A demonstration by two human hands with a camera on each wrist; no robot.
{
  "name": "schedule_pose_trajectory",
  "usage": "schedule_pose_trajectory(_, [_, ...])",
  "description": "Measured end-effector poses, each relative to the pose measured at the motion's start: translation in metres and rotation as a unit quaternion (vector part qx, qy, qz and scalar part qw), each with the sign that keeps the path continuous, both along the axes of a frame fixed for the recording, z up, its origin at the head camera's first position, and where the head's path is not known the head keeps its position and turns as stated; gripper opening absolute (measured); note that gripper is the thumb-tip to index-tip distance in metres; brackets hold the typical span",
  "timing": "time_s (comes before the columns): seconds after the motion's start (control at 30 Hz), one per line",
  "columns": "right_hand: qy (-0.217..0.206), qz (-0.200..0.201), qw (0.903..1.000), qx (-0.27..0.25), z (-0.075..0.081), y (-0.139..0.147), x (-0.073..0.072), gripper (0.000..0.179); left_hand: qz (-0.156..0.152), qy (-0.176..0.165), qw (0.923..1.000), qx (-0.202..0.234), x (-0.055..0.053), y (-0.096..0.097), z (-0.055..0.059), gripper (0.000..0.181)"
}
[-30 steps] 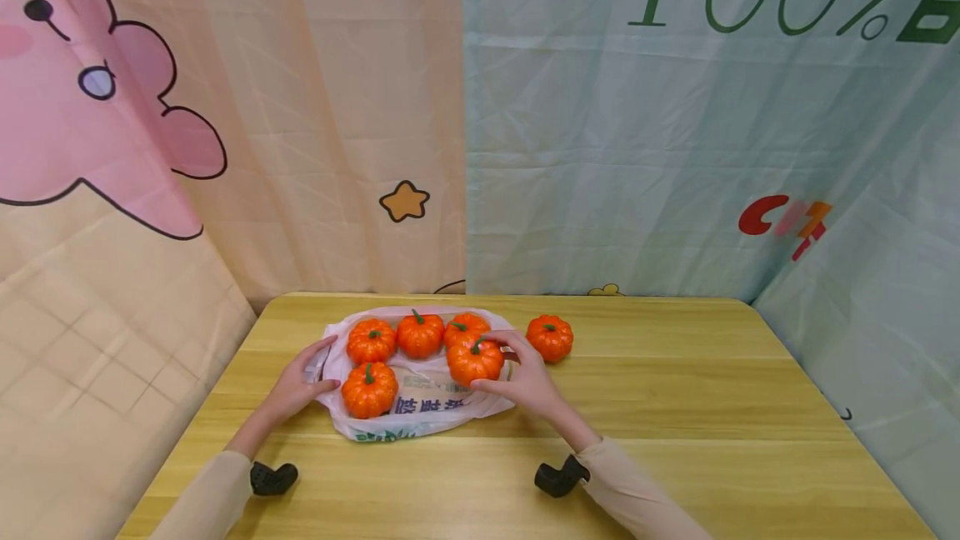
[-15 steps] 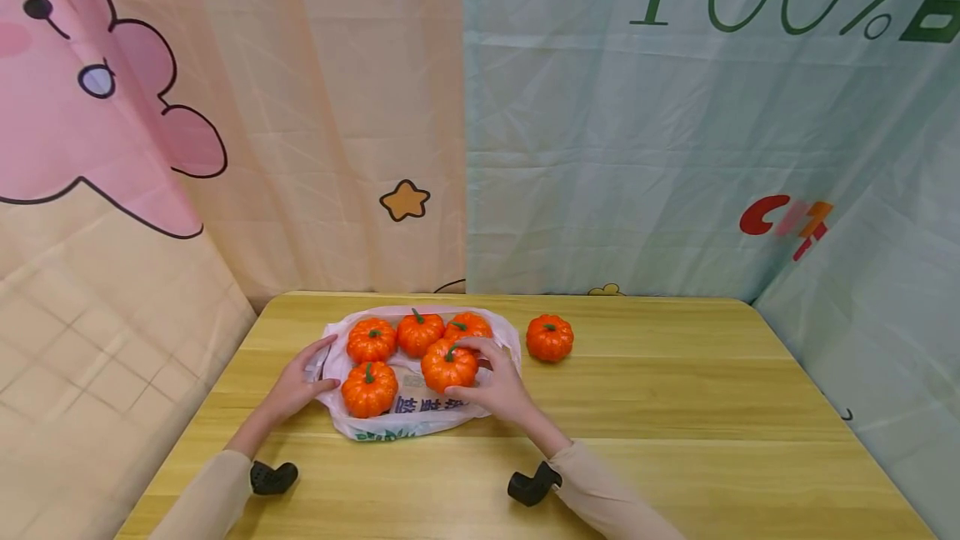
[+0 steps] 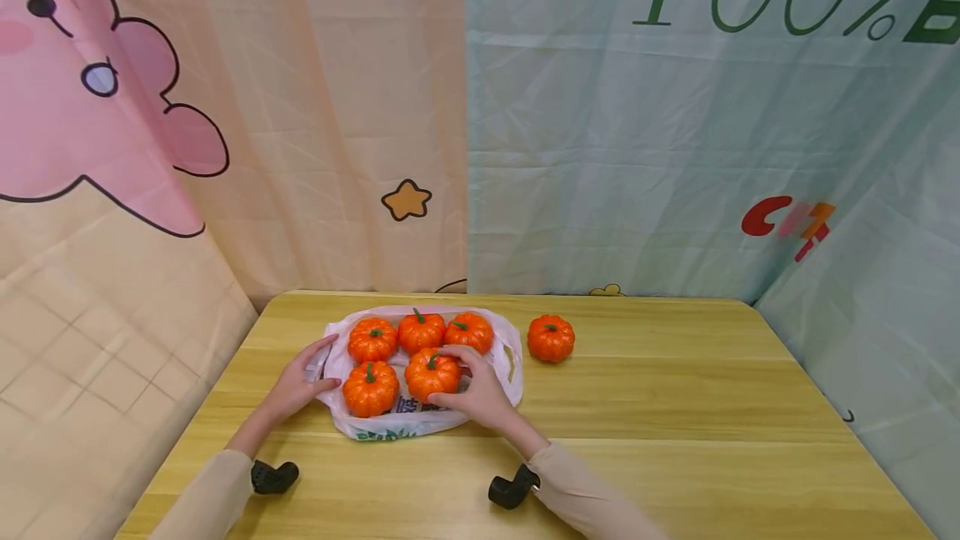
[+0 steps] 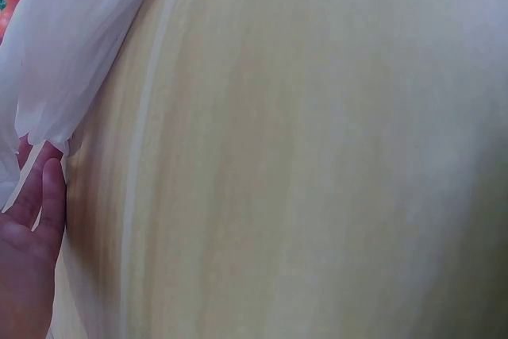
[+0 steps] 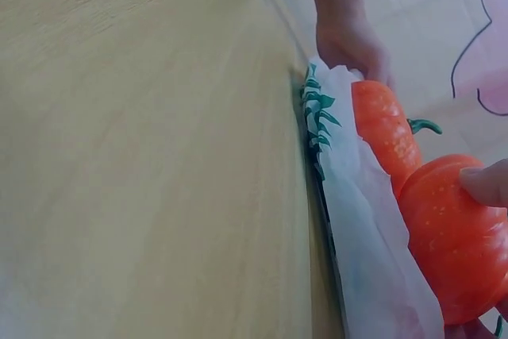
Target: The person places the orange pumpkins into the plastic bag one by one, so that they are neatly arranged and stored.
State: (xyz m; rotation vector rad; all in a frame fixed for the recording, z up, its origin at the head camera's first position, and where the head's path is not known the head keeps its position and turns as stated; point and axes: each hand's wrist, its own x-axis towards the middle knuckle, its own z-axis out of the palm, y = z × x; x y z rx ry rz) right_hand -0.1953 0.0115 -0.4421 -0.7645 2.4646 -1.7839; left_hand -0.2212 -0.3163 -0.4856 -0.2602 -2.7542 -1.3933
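My right hand (image 3: 480,394) holds an orange toy pumpkin (image 3: 429,377) with a green stem, thumb in front and fingers behind, inside a white plastic bag (image 3: 345,427). Beside it at the front left sits another pumpkin (image 3: 370,391), and more pumpkins (image 3: 422,333) stand in a row along the back of the bag. At the bag's left edge, my left hand (image 3: 295,382) grips the plastic between thumb and fingers. The left wrist view shows the fingers (image 4: 52,196) at the gathered plastic. In the right wrist view, the thumb (image 5: 486,183) presses on the held pumpkin.
One more pumpkin (image 3: 551,338) stands on the wooden table (image 3: 675,407), right of the bag. Printed curtains (image 3: 555,148) hang behind the table and at both sides. Each wrist carries a black camera mount (image 3: 273,478).
My right hand has moved left and slightly toward me with the pumpkin, from the bag's right side to beside the front-left pumpkin. The left hand stays at the bag's edge.
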Motion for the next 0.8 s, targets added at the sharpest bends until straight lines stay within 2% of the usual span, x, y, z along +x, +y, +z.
schedule_pose_trajectory(0.17, [-0.012, -0.001, 0.9999, -0.002, -0.008, -0.005, -0.002, 0.056, -0.001, -0.003, 1.0, 0.0, -0.002, -0.001, -0.003, 0.071])
schedule_pose_trajectory(0.43, [-0.007, -0.005, 1.0, 0.001, -0.012, -0.008, -0.002, 0.055, -0.003, 0.004, 1.0, -0.002, -0.002, -0.001, -0.003, 0.071])
schedule_pose_trajectory(0.67, [0.011, -0.012, 0.9997, 0.021, -0.049, -0.012, -0.022, 0.059, -0.006, 0.01, 0.9999, 0.0, -0.002, -0.001, -0.004, 0.071])
schedule_pose_trajectory(0.8, [0.001, -0.002, 0.9998, 0.021, -0.054, -0.011, -0.024, 0.06, -0.008, 0.013, 0.9999, 0.003, -0.002, -0.001, -0.003, 0.071])
